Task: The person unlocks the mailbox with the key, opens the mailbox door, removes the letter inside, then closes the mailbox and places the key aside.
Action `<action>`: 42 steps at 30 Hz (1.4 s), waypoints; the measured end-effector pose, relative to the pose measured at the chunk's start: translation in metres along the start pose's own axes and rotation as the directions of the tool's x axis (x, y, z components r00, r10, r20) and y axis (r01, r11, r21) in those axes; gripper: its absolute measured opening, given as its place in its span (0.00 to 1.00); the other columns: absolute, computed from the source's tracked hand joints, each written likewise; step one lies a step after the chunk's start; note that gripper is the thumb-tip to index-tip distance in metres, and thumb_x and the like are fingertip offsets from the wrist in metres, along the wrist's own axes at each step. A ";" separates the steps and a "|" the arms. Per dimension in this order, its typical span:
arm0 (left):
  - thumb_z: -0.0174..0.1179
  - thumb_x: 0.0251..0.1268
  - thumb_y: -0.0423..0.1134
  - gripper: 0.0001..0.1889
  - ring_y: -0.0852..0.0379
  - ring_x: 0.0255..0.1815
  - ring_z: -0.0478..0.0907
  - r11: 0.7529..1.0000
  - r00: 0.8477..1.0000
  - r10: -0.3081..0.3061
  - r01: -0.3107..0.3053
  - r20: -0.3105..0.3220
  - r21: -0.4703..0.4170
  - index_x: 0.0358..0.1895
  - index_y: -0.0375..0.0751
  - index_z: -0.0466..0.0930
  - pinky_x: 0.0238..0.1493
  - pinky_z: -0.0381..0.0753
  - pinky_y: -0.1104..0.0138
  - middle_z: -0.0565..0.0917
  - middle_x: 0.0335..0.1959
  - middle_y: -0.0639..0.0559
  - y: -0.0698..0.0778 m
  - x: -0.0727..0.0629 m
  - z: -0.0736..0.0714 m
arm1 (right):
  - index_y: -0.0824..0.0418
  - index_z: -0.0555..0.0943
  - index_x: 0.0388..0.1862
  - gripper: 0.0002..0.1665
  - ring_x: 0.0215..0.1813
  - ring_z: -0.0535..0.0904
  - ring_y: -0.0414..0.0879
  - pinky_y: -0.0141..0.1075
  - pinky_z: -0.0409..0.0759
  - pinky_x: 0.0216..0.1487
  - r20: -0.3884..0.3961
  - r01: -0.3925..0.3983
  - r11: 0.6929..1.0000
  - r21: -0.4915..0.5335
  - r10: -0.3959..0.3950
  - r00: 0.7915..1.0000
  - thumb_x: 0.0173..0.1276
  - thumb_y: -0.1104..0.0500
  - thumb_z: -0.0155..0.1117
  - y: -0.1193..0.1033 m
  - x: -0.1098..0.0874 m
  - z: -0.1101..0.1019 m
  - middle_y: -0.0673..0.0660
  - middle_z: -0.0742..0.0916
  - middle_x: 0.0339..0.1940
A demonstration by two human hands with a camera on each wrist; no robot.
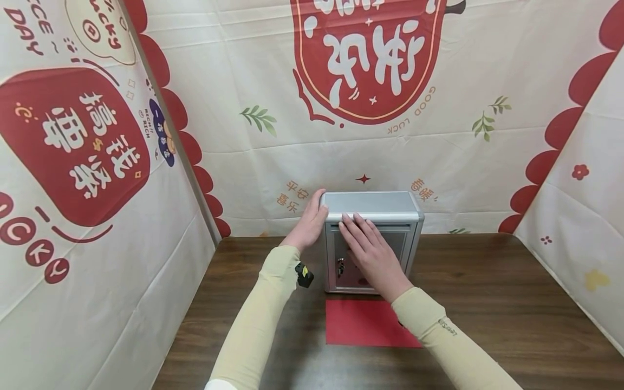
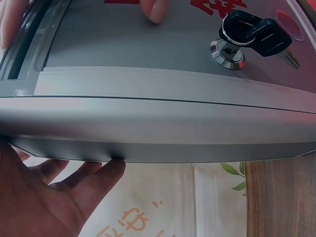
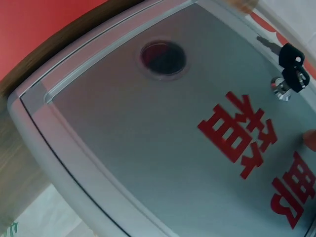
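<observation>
A grey metal mailbox [image 1: 370, 202] stands upright on the table, with red Chinese characters [image 3: 232, 133] on its front door. My left hand [image 1: 309, 223] rests against its left side near the top corner. In the left wrist view, that hand's fingers [image 2: 101, 185] touch the side wall. Slanted across the upper front is my right hand [image 1: 377, 262], fingers straight and fingertips on the top front edge by the slot [image 2: 27, 44]. The right thumb [image 2: 154, 10] lies near the door. Black-headed keys [image 2: 254, 32] hang from the round lock [image 2: 228, 55].
A red paper sheet [image 1: 365, 325] lies on the brown wooden table [image 1: 487, 303] just in front of the mailbox. Printed cloth walls [image 1: 234, 151] enclose the table at the back, left and right. A round window [image 3: 164, 58] sits low in the door.
</observation>
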State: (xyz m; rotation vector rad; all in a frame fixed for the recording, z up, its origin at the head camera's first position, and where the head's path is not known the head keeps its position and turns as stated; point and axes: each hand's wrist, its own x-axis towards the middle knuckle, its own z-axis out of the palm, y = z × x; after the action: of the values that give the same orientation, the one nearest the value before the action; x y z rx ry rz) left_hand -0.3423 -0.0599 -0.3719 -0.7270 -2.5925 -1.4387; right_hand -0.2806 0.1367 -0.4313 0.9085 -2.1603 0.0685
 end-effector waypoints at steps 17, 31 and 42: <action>0.31 0.73 0.48 0.30 0.50 0.72 0.53 1.000 1.000 -0.022 0.022 0.005 0.000 0.75 0.43 0.44 0.69 0.54 0.56 0.51 0.74 0.42 0.000 0.001 0.000 | 0.62 0.80 0.50 0.17 0.47 0.79 0.48 0.43 0.79 0.50 -0.006 -0.239 0.923 0.303 0.253 0.968 0.62 0.60 0.66 -0.027 -0.034 0.003 0.56 0.84 0.44; 0.31 0.72 0.49 0.30 0.51 0.73 0.51 1.000 1.000 -0.026 0.026 0.010 0.000 0.75 0.46 0.44 0.70 0.53 0.57 0.51 0.75 0.43 -0.004 0.000 0.000 | 0.62 0.78 0.54 0.26 0.51 0.79 0.53 0.49 0.76 0.51 0.521 -0.754 0.306 0.582 0.572 0.634 0.77 0.45 0.44 -0.053 -0.041 0.020 0.58 0.84 0.48; 0.31 0.73 0.50 0.30 0.53 0.73 0.49 0.999 1.000 -0.030 0.030 0.009 -0.012 0.75 0.47 0.44 0.70 0.54 0.57 0.49 0.75 0.46 -0.003 -0.001 0.000 | 0.72 0.75 0.43 0.26 0.44 0.79 0.62 0.52 0.76 0.46 0.712 -0.773 -0.109 0.625 0.487 0.506 0.79 0.51 0.40 -0.057 -0.029 0.028 0.68 0.82 0.37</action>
State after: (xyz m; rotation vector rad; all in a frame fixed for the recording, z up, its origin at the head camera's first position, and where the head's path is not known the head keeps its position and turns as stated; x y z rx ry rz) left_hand -0.3430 -0.0611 -0.3742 -0.7005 -2.6146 -1.4640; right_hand -0.2496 0.1027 -0.4839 0.1644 -2.5034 2.1113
